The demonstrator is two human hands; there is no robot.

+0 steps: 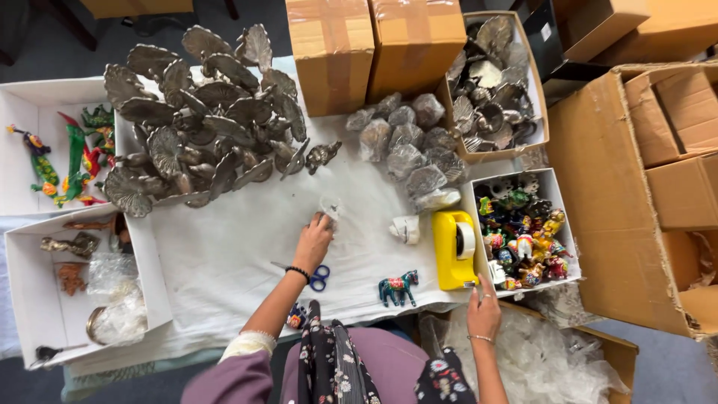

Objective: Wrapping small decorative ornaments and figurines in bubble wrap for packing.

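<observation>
Our left hand (314,238) has its fingers closed on a small clear plastic wrap (330,207) mid-bench, just below the pile of metal peacock pieces (202,120). Our right hand (484,308) rests at the bench (224,254) edge beside the yellow tape dispenser (454,249); we cannot tell its finger spread. Risk, we judge: the flimsy wrap slips or snags the blue scissors (318,277) nearby.

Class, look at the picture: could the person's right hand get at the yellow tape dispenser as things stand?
Probably yes. The right hand rests at the table edge just beside the tape dispenser, with nothing lying between them; the small toy horse stands off to the other side.
</observation>
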